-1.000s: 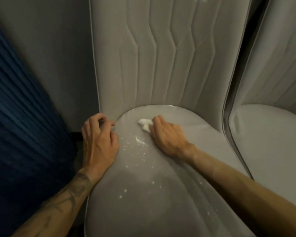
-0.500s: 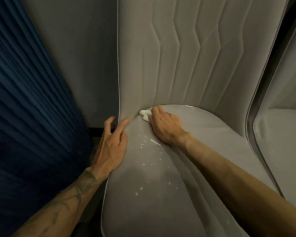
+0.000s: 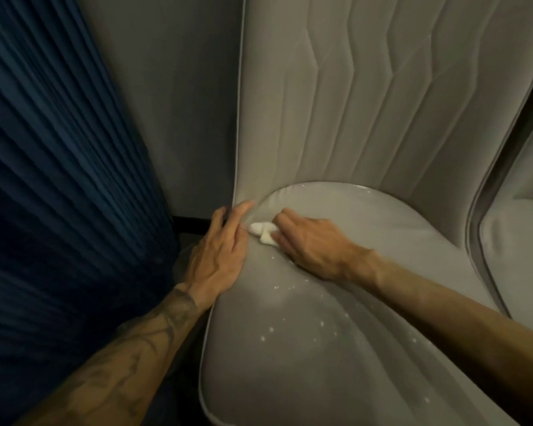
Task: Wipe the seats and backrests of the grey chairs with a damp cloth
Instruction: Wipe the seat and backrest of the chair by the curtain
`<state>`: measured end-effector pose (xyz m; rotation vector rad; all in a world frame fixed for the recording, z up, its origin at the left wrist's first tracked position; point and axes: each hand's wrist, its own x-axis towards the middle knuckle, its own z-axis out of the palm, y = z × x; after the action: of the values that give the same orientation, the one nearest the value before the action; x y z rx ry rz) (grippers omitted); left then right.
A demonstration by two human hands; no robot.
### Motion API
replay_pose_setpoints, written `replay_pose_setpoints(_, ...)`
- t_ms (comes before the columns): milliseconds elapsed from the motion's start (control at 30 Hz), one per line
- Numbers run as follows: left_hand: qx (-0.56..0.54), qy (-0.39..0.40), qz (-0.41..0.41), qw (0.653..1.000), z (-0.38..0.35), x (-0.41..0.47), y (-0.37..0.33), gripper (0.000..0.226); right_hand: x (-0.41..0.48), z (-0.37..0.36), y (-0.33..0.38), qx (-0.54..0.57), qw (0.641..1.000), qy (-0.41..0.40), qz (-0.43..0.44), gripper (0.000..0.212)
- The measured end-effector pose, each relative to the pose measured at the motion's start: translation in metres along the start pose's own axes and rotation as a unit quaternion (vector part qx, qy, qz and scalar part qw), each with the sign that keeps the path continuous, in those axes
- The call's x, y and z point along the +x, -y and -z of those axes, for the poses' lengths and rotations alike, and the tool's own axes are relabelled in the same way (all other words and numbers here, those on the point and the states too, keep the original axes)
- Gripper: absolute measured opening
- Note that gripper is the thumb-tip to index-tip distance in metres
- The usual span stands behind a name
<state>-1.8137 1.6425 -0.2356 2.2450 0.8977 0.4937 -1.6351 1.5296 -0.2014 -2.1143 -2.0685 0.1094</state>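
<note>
Down at the back left corner of the seat, my right hand (image 3: 308, 244) has its fingers curled over a small white cloth (image 3: 263, 232), pinning it to the grey upholstery right where the seat (image 3: 336, 348) meets the backrest (image 3: 336, 103). Only a wad of the cloth pokes out past my fingertips, and whether it is damp I cannot tell. My left hand (image 3: 222, 253) lies just beside it, fingers straight and close together with nothing in its grasp. The palm is flat against the left edge of the cushion, and the fingertips reach up to touch the bottom of the backrest's piped edge. So the cloth sits between my two hands, tucked at the crease. My left forearm (image 3: 130, 358) comes in from the lower left, marked with dark ink; the right one crosses the seat from the lower right. White specks (image 3: 271, 329) are scattered over the seat behind my right wrist and on toward the front; what they are I cannot make out. Above, the backrest rises with stitched zigzag channels running down it. Off to the right stands a second grey chair (image 3: 517, 241), just beside this one with a narrow dark gap between them. On the left hangs a dark blue pleated curtain (image 3: 59, 179), and a plain grey wall (image 3: 173, 87) shows between it and the chair.
</note>
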Motion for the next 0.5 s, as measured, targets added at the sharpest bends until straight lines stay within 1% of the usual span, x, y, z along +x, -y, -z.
replay_pose_setpoints(67,-0.001,-0.003,0.001,1.0,0.0,0.0,-0.001,0.046,0.013,0.007,-0.009,-0.022,0.998,-0.012,-0.061,0.026)
replay_pose_setpoints(100,-0.002,-0.004,0.002,1.0,0.0,0.0,0.0,0.046,0.018,0.006,-0.008,-0.024,0.997,-0.018,-0.077,0.027)
replay_pose_setpoints(133,-0.002,-0.003,0.002,1.0,-0.001,0.0,0.0,0.046,0.017,0.004,-0.002,-0.024,0.997,-0.025,-0.073,0.029)
replay_pose_setpoints(200,-0.003,0.0,0.002,1.0,-0.001,0.0,0.001,0.046,0.0,0.0,0.011,-0.018,0.999,-0.028,-0.016,0.029)
replay_pose_setpoints(267,-0.003,0.0,0.004,1.0,-0.002,0.001,0.002,0.046,-0.023,0.0,0.013,0.0,1.0,-0.003,0.022,0.027)
replay_pose_setpoints(300,-0.003,0.0,0.005,1.0,-0.002,0.001,0.002,0.046,-0.026,0.004,0.008,-0.004,1.0,0.005,0.023,0.026)
replay_pose_setpoints(400,-0.003,0.002,0.005,1.0,-0.003,0.002,0.005,0.046,-0.008,0.014,-0.006,-0.025,0.998,0.0,-0.059,0.027)
replay_pose_setpoints(433,-0.003,0.003,0.004,1.0,-0.003,0.002,0.006,0.046,-0.004,0.013,-0.004,-0.025,0.997,-0.005,-0.07,0.028)
replay_pose_setpoints(467,-0.005,0.006,0.003,1.0,-0.003,0.002,0.007,0.047,-0.005,0.011,0.002,-0.026,0.998,-0.011,-0.061,0.028)
replay_pose_setpoints(500,-0.008,0.008,0.004,1.0,-0.003,0.002,0.008,0.047,-0.011,0.007,0.01,-0.021,0.999,-0.013,-0.033,0.028)
